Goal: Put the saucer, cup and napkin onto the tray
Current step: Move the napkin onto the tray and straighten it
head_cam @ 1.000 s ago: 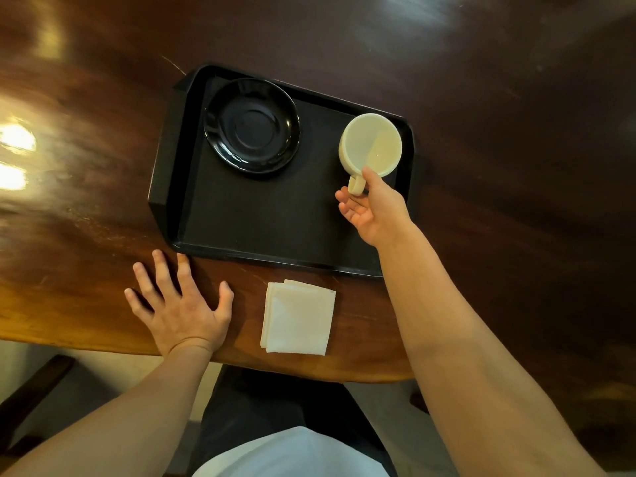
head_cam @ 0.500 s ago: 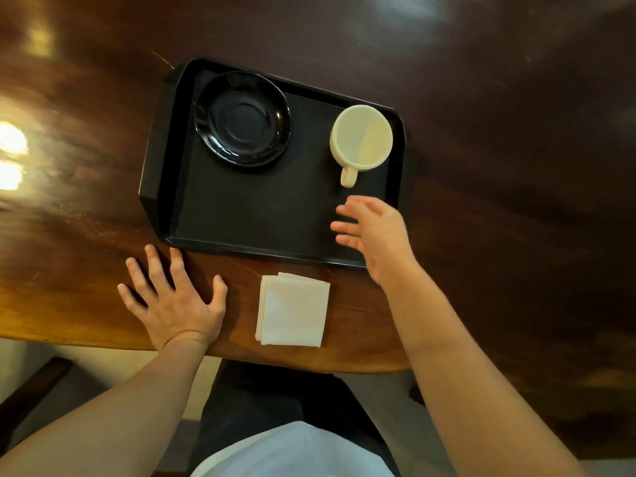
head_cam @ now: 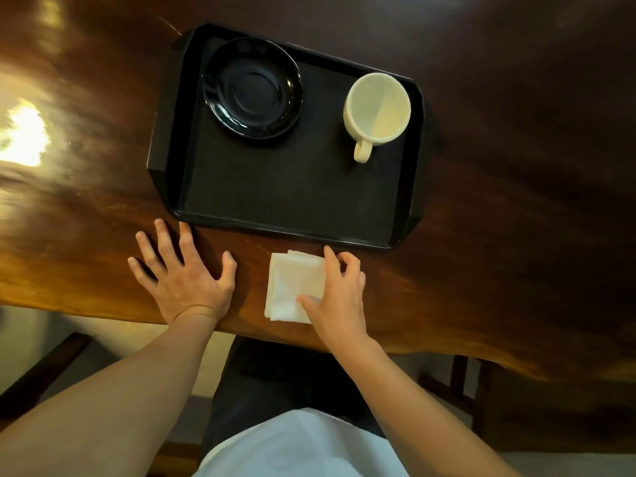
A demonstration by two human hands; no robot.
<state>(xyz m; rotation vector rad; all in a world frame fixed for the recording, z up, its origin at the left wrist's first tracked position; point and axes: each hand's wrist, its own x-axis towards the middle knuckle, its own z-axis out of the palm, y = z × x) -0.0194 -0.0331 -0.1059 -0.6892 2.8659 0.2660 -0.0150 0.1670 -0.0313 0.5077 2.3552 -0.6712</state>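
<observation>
Head | cup (head_cam: 378, 107) handle toward person | right hand (head_cam: 339, 297) pinching napkin (head_cam: 292, 287) | left hand (head_cam: 182, 273) flat, spread

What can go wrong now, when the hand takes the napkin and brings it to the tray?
1. The napkin looks like several folded layers near the table edge; the right hand may lift only the top layers, or push it off.
2. The cup has its handle toward the person; a far reach may knock it.
3. The black saucer is hard to see on the black tray.
</observation>
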